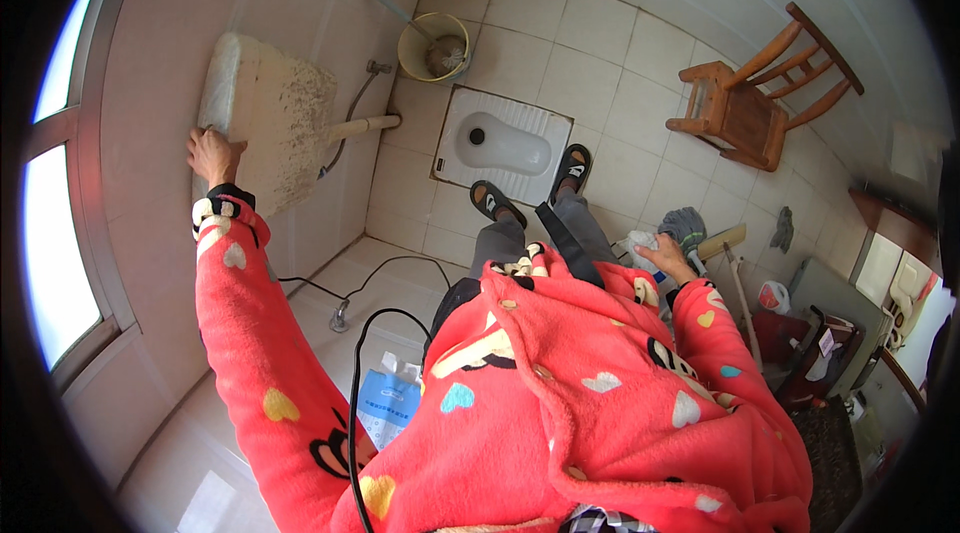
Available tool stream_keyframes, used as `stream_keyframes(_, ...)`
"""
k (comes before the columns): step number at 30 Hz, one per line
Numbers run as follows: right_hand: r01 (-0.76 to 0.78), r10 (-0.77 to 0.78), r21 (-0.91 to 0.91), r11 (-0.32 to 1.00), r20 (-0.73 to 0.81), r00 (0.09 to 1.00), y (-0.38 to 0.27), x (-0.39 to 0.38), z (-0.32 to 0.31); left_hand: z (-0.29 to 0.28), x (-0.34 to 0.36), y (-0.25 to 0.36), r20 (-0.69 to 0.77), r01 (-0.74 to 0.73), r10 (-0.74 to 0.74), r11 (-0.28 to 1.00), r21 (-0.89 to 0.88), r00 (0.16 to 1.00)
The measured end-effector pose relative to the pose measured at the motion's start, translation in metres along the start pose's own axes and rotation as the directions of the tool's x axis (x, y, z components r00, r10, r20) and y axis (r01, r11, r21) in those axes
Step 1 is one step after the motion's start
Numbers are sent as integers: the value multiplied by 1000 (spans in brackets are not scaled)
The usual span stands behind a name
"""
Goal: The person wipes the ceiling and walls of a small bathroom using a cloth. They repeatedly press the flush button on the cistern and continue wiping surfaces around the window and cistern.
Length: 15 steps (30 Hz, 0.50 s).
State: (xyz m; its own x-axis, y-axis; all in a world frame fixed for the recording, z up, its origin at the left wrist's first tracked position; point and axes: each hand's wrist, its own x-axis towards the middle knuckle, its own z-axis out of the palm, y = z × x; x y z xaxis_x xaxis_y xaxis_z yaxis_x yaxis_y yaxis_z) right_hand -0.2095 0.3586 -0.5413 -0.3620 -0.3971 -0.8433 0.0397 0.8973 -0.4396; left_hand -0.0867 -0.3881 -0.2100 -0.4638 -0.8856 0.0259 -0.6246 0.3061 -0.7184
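At the left wall my left hand (213,155) grips the top edge of a toilet cistern (285,123), thumb on one side and fingers bent over the other. The cistern is off-white with a stained, speckled front. On the right, beside my hip, my right hand (668,258) is closed round a crumpled white cloth (640,245); part of the cloth is hidden by the fingers. Just beyond that hand lies a grey glove or rag (684,226).
A squat toilet (505,145) is set in the tiled floor before my feet. Behind it stands a yellow bucket (418,61) with a brush. A wooden chair (735,111) is at the right. A black cable (357,403) and a blue-and-white bag (388,398) are at my left.
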Motion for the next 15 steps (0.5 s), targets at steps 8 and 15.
stream_keyframes(8, -10, 11, 64, 998, -12, 1000, -5, -7, 19, 2, 11, -3, 56, -16, 11, 995, 95, 998)
stream_keyframes(15, -47, 47, 74, 996, 6, 999, -5, -16, 36, 5, 13, -8, 35, -24, 21, 997, 77, 999)
